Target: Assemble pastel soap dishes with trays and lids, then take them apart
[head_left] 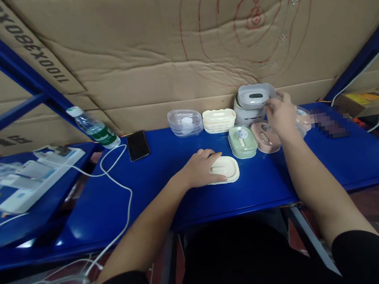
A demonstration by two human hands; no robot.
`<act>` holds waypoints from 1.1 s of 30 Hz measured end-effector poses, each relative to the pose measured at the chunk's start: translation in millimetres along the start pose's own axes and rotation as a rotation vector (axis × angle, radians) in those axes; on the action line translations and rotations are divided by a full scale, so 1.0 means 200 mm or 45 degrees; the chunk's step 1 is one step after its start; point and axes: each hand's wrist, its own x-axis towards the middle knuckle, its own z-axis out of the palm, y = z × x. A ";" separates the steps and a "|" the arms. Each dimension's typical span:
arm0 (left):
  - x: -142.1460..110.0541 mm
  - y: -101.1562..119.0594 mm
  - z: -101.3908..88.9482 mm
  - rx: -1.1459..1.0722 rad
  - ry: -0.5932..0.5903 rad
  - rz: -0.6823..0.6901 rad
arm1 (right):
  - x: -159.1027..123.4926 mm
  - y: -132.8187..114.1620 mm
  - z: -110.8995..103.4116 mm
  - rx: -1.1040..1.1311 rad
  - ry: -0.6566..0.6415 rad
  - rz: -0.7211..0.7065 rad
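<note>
The blue table (254, 189) was the biggest thing, and it held all the tubs. The right hand (281, 115) was up at the right end of a gray dish (248, 103). Its fingers were bent there, but I cannot tell if they gripped. The gray dish had a dark oval in it and was on top of pale tubs (246, 116). The left hand (201, 168) had its thumb and fingers around the left end of a cream dish (229, 168), gripping it low on the table. The cream dish had a long bump in the middle. The bottle (95, 128) leaned at the back left. The clear tubs (176, 126) were stacked, with a round white thing (187, 122) showing inside. Just beside them were stacked cream tubs (219, 120). The green box (243, 142) and the pink box (266, 137) sat side by side, each with a see-through top and a small round sticker.
</note>
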 end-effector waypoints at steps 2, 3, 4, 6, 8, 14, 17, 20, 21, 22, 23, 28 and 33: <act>0.00 0.00 0.00 0.021 0.002 -0.003 | 0.01 0.01 0.01 0.079 0.056 -0.013; 0.00 0.00 0.00 0.032 0.005 -0.002 | 0.01 0.01 0.01 0.113 0.096 -0.025; 0.00 0.01 0.00 0.043 0.009 0.000 | 0.01 0.01 0.01 0.142 0.144 -0.041; 0.00 0.01 0.00 0.058 0.024 0.002 | 0.00 -0.02 0.00 0.194 0.239 -0.089; 0.00 0.02 0.00 0.063 0.044 -0.007 | -0.02 -0.07 -0.02 0.248 0.292 -0.158; -0.01 0.02 -0.01 0.039 0.062 -0.070 | -0.16 -0.33 -0.08 0.458 0.115 -0.408; -0.01 -0.01 -0.03 -0.008 0.193 -0.101 | -0.23 -0.44 -0.09 0.641 -0.003 -0.489; -0.01 -0.06 -0.03 -0.062 0.446 -0.133 | -0.30 -0.51 -0.07 0.815 -0.159 -0.506; 0.00 -0.08 -0.02 -0.090 0.541 -0.141 | -0.31 -0.52 -0.07 0.859 -0.229 -0.495; 0.01 -0.10 -0.01 -0.124 0.637 -0.146 | -0.33 -0.53 -0.06 0.898 -0.303 -0.470; 0.01 -0.13 0.00 -0.155 0.733 -0.143 | -0.34 -0.54 -0.06 0.936 -0.378 -0.435; 0.05 -0.22 0.05 -0.109 1.185 -0.041 | -0.38 -0.57 -0.05 1.212 -0.631 -0.283; -0.02 -0.20 -0.02 0.211 1.243 0.260 | -0.36 -0.59 -0.07 1.449 -0.741 -0.111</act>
